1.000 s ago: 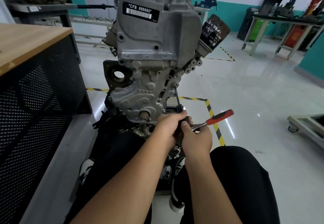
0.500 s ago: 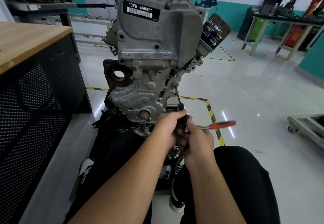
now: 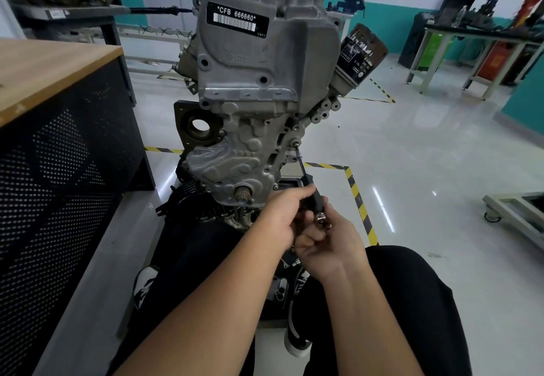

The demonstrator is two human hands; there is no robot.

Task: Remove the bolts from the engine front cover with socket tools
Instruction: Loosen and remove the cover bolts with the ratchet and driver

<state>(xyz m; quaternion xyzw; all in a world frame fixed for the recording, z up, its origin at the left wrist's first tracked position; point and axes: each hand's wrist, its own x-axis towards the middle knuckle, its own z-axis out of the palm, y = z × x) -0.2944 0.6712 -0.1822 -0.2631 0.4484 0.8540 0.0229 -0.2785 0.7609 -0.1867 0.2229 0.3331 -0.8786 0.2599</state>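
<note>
1. Head view looks down at my two hands, low in front of the grey cast-metal engine front cover [image 3: 235,152], which stands upright on the pale glossy floor [image 3: 426,155].
2. My left hand [image 3: 282,214] has its fingers curled round the black handle of the thin socket driver [image 3: 316,199].
3. The steel shaft of this driver goes up and left, and its tip sits on a small bolt [image 3: 295,143] at the right edge of the cover.
4. My right hand [image 3: 326,246] is just below the left hand and touches it; its fingers are bent and pinch a small shiny metal piece [image 3: 321,217] at the lower end of the handle. What this piece is exactly I cannot tell.
5. A black oil filter with white print [image 3: 362,55] sticks out at the upper right of the engine.
6. A wooden tabletop with a black perforated metal side [image 3: 53,72] is at my left, apart from the engine.
7. My knees in black trousers [image 3: 412,302] are on both sides of my arms.
</note>
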